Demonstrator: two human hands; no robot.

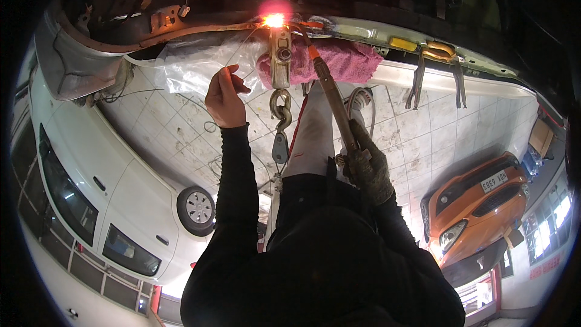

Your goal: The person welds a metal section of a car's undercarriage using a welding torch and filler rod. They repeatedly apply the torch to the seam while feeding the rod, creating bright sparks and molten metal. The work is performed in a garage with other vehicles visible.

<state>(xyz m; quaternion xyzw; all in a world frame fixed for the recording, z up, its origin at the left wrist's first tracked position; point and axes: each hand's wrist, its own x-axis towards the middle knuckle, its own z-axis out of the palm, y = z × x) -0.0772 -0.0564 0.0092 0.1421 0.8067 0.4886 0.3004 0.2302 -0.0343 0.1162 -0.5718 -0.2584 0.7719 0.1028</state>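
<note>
My bare left hand [226,95] pinches a thin welding rod [244,44] that slants up toward a bright glow [274,20] on the car body's edge [181,35]. My gloved right hand [369,166] is wrapped round a gas torch [330,88]; its thin curved tip reaches the same glow. Just below the glow, a metal pulling clamp [280,60] sits on the edge. From it hang a steel hook [280,108] and a grey pulley block [279,147]. A pink towel [345,60] lies behind the clamp and torch.
Clear plastic sheeting [193,63] hangs left of the clamp. Yellow-handled pliers [439,52] hang on the edge at the right. A white car [115,169] stands at the left and an orange car [478,206] at the right. A hose [370,109] loops by my leg over the tiled floor [417,139].
</note>
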